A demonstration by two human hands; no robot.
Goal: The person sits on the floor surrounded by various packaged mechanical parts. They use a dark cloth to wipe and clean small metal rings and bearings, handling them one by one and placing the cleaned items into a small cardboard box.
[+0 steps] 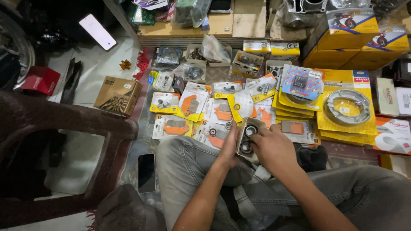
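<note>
I sit on the floor in grey jeans with both hands in front of my knees. My left hand (230, 147) and my right hand (273, 147) together hold a small open cardboard box (247, 137) with round metal bearings inside. The left hand grips its left side, and the right hand's fingers rest on its right edge and top. Just beyond the box lie several blister packs of brake pads (190, 102) in yellow and orange card.
A dark brown plastic chair (64, 128) stands at my left. A black phone (147, 172) lies on the floor by my left knee. A brown carton (117, 95), yellow boxes (351, 34) and brake-shoe packs (346, 109) crowd the floor ahead, below a wooden shelf (188, 30).
</note>
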